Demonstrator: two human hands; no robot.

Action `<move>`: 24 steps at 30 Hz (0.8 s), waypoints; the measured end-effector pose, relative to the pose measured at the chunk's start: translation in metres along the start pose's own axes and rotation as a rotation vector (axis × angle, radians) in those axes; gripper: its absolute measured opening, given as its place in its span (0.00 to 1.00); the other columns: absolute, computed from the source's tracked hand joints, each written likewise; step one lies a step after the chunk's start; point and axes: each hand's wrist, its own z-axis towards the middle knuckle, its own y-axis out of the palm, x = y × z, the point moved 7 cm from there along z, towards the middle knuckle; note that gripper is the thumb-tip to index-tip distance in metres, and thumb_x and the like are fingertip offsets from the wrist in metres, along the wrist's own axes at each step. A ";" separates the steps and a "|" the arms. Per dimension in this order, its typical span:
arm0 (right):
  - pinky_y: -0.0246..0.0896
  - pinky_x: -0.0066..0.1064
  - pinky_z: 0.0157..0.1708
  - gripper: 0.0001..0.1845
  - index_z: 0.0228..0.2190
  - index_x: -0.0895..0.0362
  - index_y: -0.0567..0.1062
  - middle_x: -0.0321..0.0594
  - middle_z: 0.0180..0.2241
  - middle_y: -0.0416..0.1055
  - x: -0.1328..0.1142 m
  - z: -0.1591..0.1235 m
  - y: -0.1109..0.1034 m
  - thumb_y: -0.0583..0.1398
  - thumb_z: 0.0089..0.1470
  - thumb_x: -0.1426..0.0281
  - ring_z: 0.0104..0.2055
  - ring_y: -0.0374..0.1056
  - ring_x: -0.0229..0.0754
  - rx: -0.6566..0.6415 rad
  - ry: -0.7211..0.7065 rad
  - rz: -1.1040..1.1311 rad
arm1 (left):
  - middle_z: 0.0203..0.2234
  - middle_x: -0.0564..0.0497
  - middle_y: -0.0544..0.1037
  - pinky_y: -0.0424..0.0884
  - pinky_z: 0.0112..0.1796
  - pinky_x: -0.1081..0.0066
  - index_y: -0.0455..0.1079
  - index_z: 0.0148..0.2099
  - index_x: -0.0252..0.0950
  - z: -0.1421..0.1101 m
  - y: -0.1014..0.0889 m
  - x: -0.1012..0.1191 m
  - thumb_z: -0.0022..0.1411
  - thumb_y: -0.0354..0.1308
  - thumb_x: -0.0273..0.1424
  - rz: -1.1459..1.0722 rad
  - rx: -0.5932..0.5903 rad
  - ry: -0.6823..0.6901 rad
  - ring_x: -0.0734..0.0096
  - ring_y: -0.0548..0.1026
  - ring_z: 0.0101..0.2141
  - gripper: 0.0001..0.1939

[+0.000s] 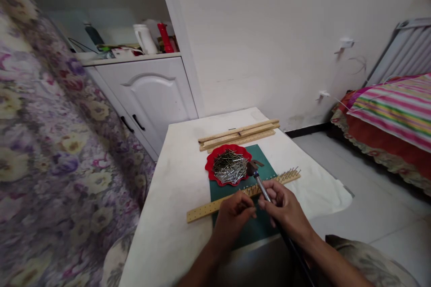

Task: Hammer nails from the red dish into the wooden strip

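Note:
A long wooden strip (208, 209) lies across a green cutting mat (235, 188) on a white table (175, 188). A row of nails (286, 175) stands in the strip's right part. My left hand (235, 213) is closed in a pinch at the strip, on something too small to make out. My right hand (286, 208) is closed round the handle of a small hammer (256, 171), whose head hangs just above the strip. Behind the hammer, a red scalloped dish (210, 168) holds a heap of loose nails (229, 167).
Several more wooden strips (239, 134) lie at the table's far edge. A flowered curtain (50, 143) hangs at the left, with a white cabinet (151, 94) behind it. A bed with striped bedding (393, 112) stands at the right, across grey floor.

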 end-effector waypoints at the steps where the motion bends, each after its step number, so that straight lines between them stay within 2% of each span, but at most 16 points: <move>1: 0.53 0.16 0.10 0.13 0.35 0.55 0.66 0.27 0.22 0.64 0.001 0.000 0.001 0.63 0.46 0.70 0.17 0.56 0.29 -0.008 0.004 -0.002 | 0.22 0.55 0.72 0.62 0.29 0.77 0.68 0.28 0.34 -0.001 0.001 0.001 0.52 0.58 0.26 0.061 0.008 0.012 0.76 0.68 0.25 0.02; 4: 0.53 0.16 0.10 0.12 0.34 0.55 0.66 0.27 0.22 0.64 0.003 -0.002 0.004 0.62 0.46 0.71 0.17 0.55 0.29 -0.026 0.010 -0.016 | 0.23 0.55 0.72 0.62 0.29 0.77 0.69 0.28 0.34 -0.003 0.002 0.003 0.52 0.57 0.25 0.207 0.036 0.046 0.76 0.68 0.26 0.01; 9: 0.52 0.15 0.10 0.10 0.34 0.55 0.65 0.27 0.22 0.64 0.002 -0.004 0.007 0.61 0.47 0.72 0.18 0.54 0.29 -0.046 0.020 -0.046 | 0.23 0.54 0.73 0.63 0.30 0.76 0.71 0.30 0.35 -0.007 -0.002 0.001 0.53 0.55 0.26 0.322 0.040 0.040 0.74 0.69 0.27 0.04; 11: 0.52 0.15 0.10 0.10 0.34 0.55 0.65 0.27 0.22 0.64 0.001 -0.004 0.005 0.60 0.48 0.73 0.17 0.53 0.28 -0.032 0.016 -0.053 | 0.26 0.53 0.73 0.63 0.31 0.76 0.71 0.29 0.35 -0.008 -0.010 0.001 0.53 0.56 0.26 0.351 0.096 0.082 0.73 0.70 0.29 0.04; 14: 0.52 0.15 0.10 0.09 0.33 0.55 0.65 0.27 0.22 0.64 -0.003 -0.003 0.000 0.60 0.48 0.73 0.17 0.52 0.28 -0.007 0.006 -0.063 | 0.28 0.53 0.72 0.64 0.32 0.76 0.70 0.29 0.35 -0.010 -0.031 -0.001 0.53 0.56 0.29 0.351 0.249 0.121 0.73 0.70 0.30 0.04; 16: 0.53 0.16 0.10 0.09 0.34 0.55 0.65 0.28 0.22 0.64 -0.004 -0.003 -0.003 0.59 0.49 0.72 0.17 0.52 0.28 0.002 -0.003 -0.071 | 0.27 0.53 0.72 0.64 0.31 0.75 0.70 0.29 0.35 -0.009 -0.043 -0.009 0.54 0.56 0.31 0.344 0.329 0.075 0.73 0.70 0.29 0.05; 18: 0.54 0.16 0.11 0.09 0.35 0.55 0.65 0.28 0.22 0.64 -0.005 -0.002 -0.005 0.59 0.49 0.72 0.17 0.53 0.29 0.003 -0.007 -0.078 | 0.25 0.54 0.73 0.64 0.31 0.75 0.70 0.31 0.35 -0.007 -0.049 -0.019 0.54 0.56 0.32 0.334 0.361 0.014 0.73 0.70 0.28 0.06; 24: 0.54 0.16 0.10 0.08 0.33 0.55 0.64 0.28 0.22 0.65 -0.002 -0.003 -0.005 0.60 0.50 0.69 0.17 0.54 0.29 -0.007 -0.005 -0.087 | 0.24 0.56 0.75 0.65 0.31 0.75 0.70 0.31 0.37 0.002 -0.044 -0.028 0.54 0.55 0.32 0.395 0.352 -0.007 0.72 0.72 0.28 0.05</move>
